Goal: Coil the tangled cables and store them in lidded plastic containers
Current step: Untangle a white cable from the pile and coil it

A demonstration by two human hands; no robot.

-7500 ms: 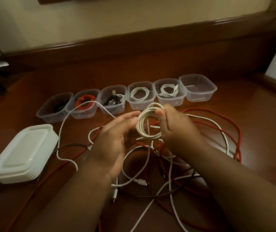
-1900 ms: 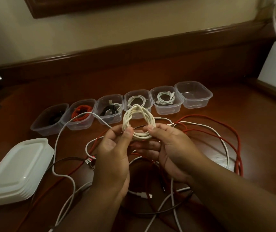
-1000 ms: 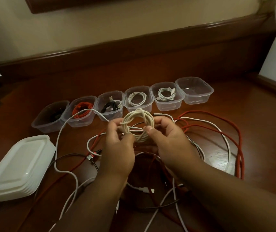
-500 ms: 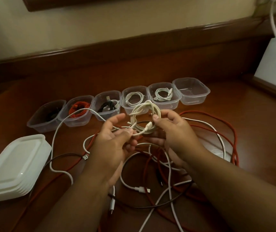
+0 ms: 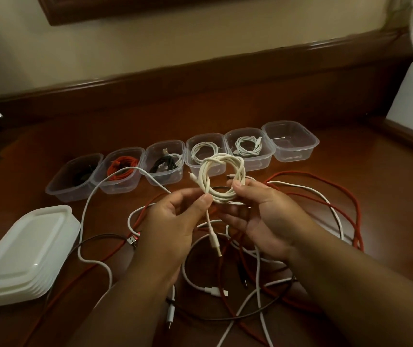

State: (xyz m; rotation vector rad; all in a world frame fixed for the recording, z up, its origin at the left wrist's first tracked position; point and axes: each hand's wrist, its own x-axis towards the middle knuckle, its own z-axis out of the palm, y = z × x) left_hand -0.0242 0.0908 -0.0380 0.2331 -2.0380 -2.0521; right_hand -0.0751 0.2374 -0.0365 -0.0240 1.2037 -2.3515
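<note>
Currently, left hand (image 5: 173, 229): pinches the white coil (image 5: 221, 177)'s loose end.
Right hand (image 5: 258, 214): pinches the coil's lower edge.

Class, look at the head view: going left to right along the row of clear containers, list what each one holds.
Dark cable → red cable → black cable → white cable → white cable → empty container.
</note>
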